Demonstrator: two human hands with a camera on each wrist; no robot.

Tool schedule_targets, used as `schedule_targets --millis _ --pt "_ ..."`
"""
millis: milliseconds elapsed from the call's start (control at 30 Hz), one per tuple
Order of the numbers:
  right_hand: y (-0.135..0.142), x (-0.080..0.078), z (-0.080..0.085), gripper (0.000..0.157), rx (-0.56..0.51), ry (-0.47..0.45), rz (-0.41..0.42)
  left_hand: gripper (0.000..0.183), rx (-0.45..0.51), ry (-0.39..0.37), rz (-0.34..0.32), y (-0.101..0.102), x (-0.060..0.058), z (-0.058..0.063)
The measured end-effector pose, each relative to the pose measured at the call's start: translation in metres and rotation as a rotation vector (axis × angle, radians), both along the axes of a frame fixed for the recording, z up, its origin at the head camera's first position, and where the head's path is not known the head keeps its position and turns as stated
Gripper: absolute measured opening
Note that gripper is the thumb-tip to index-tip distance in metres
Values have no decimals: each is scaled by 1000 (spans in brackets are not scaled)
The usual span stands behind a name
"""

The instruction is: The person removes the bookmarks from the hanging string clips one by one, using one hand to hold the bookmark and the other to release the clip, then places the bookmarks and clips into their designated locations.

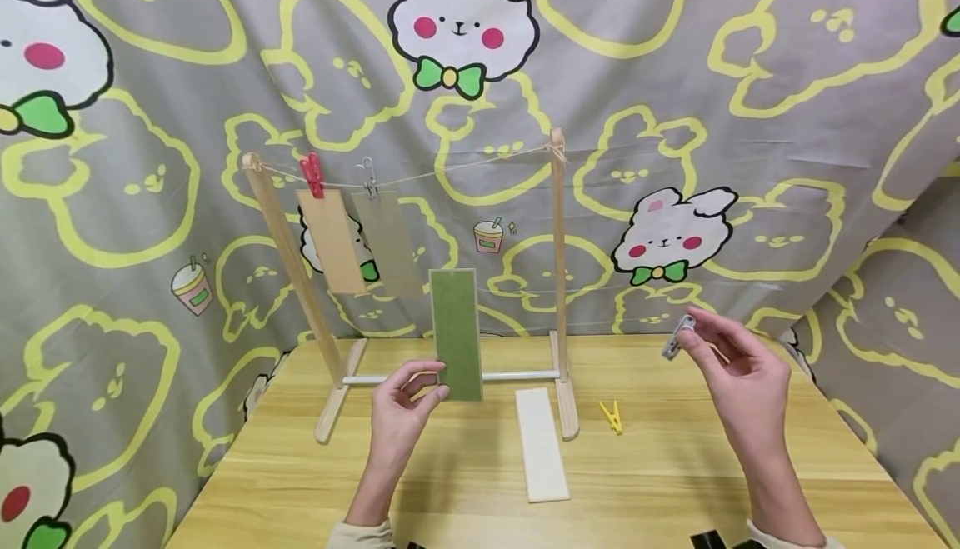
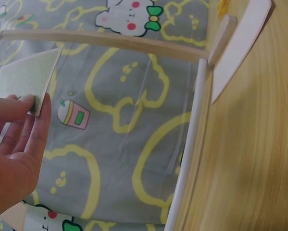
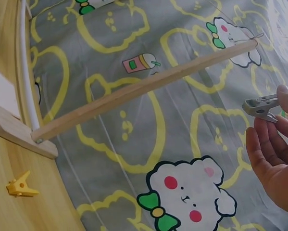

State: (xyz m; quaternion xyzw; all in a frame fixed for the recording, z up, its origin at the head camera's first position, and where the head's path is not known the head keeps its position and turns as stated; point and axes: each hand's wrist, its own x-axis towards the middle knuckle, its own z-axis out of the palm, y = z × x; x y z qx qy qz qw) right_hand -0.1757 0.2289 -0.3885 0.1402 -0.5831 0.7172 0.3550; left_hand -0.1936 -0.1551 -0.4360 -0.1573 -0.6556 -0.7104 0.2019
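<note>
In the head view my left hand (image 1: 405,403) pinches a green rectangular card (image 1: 456,324) by its lower left edge, holding it upright in front of the wooden stand. The left wrist view shows the card (image 2: 28,79) between thumb and fingers. My right hand (image 1: 742,374), off to the right, pinches a grey clothespin (image 1: 678,338) between thumb and fingertips; the right wrist view shows this clothespin (image 3: 260,106) too. On the stand's string (image 1: 442,171), a red clothespin (image 1: 312,175) holds a tan card (image 1: 332,242), and a metal hook clip (image 1: 369,180) holds a grey-beige card (image 1: 390,245).
The wooden stand has a left post (image 1: 292,266), a right post (image 1: 558,257) and a white crossbar (image 1: 517,376) low down. A white card (image 1: 543,449) and a yellow clothespin (image 1: 612,417) lie on the wooden table (image 1: 645,491). A cartoon-patterned curtain (image 1: 660,141) hangs behind.
</note>
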Motion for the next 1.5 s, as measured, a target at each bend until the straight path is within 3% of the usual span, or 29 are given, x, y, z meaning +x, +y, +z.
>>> schedule_targets --millis 400,633,967,1267,1500 --pt "4 -5 -8 33 90 -234 -82 31 -17 -38 19 -1 2 0" --pt "7 -6 -17 34 297 -317 -148 30 -23 -68 34 -2 2 -5" --pt "11 -7 -21 38 362 -387 -195 30 -28 -109 40 -1 -2 -9" --pt "17 -12 -26 39 416 -415 -167 31 -1 -161 29 2 -2 -13" --pt "20 -15 -31 42 456 -447 -158 31 -8 -177 16 2 1 -22"
